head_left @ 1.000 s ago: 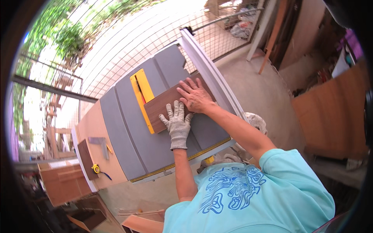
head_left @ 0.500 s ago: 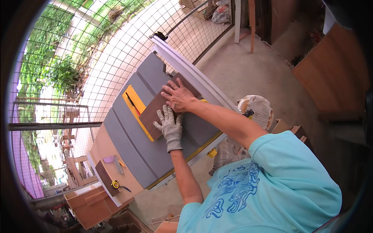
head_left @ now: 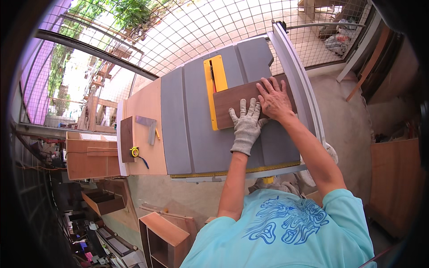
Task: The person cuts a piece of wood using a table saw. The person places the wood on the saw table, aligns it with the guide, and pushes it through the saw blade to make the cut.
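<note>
A dark brown board [head_left: 229, 106] lies flat on the grey table saw [head_left: 175, 120], across part of its yellow insert plate [head_left: 219, 73]. The board's right end reaches the long pale fence [head_left: 298, 76]. The saw blade [head_left: 212, 71] shows in the plate's slot, just beyond the board's far left corner. My left hand [head_left: 247, 128], in a grey knit glove, rests on the board's near edge with its fingers spread. Bare and stretched out, my right hand [head_left: 275, 100] lies on the board nearer the fence. The two hands almost touch.
Left of the saw, a wooden side surface [head_left: 146, 98] carries a try square [head_left: 147, 126], a pencil [head_left: 157, 133], a yellow tape measure [head_left: 134, 152] and a dark strip [head_left: 127, 138]. Wire mesh [head_left: 187, 22] stands behind. Wooden boxes [head_left: 165, 232] sit at lower left.
The head view has turned, so the saw appears more upright and farther right. Both hands stay flat on the board, with no clear shift of it against the insert plate.
</note>
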A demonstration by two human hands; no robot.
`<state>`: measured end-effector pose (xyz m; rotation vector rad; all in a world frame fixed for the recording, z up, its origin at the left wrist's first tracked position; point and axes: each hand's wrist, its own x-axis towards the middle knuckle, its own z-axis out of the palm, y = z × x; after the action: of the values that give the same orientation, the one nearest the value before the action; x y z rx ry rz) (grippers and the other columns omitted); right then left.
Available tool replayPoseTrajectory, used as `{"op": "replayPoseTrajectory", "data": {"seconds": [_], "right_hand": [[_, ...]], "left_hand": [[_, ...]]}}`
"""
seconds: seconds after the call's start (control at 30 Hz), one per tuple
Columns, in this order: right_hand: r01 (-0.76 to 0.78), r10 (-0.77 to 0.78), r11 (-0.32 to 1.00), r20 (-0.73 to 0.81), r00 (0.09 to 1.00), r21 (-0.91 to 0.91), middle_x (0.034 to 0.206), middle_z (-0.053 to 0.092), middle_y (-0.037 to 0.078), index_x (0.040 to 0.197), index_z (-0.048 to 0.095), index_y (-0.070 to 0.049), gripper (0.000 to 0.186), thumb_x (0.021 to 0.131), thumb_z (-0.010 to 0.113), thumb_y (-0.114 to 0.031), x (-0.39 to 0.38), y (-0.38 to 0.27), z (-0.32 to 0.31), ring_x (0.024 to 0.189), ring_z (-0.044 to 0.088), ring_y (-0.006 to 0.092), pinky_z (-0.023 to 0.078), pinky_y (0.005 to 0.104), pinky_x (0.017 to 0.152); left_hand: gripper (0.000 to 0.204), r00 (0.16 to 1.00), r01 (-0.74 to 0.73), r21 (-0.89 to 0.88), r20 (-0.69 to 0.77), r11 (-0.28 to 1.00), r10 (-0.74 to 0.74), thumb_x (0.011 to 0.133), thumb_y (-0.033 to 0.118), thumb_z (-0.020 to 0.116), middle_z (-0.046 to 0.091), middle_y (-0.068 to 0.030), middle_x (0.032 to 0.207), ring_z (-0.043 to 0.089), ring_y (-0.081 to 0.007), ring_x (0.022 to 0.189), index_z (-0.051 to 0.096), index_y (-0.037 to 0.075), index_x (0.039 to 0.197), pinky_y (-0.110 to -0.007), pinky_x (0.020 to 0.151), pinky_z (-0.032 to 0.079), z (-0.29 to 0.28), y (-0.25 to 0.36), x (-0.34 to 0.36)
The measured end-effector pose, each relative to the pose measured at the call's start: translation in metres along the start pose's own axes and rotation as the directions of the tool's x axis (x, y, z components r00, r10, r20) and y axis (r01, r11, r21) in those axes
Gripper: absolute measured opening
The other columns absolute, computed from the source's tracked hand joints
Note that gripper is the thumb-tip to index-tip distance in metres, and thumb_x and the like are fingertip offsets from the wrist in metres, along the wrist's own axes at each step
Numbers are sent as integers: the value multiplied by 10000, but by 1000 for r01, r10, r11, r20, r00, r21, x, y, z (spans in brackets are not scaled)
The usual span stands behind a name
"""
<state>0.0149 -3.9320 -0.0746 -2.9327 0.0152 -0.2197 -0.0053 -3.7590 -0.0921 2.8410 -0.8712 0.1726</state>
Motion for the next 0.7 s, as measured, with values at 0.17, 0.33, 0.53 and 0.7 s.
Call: {"op": "replayPoseTrajectory", "data": {"seconds": [0.17,0.33,0.53,0.7], "right_hand": [[-24,25,999,40,999,-35,1699,333,40,1594,451,-175,560,1072,406,-371,2,8,1,1585,242,305,142,590,1289],[-12,13,999,32,999,-44,1692,347,36,1588,463,-172,556,1072,411,-374,4,7,1,1581,251,304,155,596,1285],[55,-57,997,-47,997,-51,1650,400,59,1549,510,-155,539,1055,474,-368,4,4,5,1534,322,327,212,620,1249],[69,-75,995,-78,994,-69,1633,417,80,1531,526,-142,533,1046,501,-361,5,9,9,1512,343,350,243,629,1226]], "left_hand": [[770,1000,-13,-12,-13,1000,13,944,611,596,447,-45,1653,303,-333,1576,505,167,1567,-727,1215,86,3,5,7],[766,1000,3,-10,26,1000,-3,951,629,568,427,-40,1665,284,-334,1583,507,176,1565,-743,1208,86,1,4,9],[757,999,23,-39,25,999,-23,956,638,549,428,-33,1665,276,-319,1588,513,186,1562,-762,1202,79,-3,1,8],[747,998,51,-75,48,996,-47,964,649,526,425,-10,1668,271,-303,1591,501,214,1572,-766,1201,69,-3,3,10]]}}
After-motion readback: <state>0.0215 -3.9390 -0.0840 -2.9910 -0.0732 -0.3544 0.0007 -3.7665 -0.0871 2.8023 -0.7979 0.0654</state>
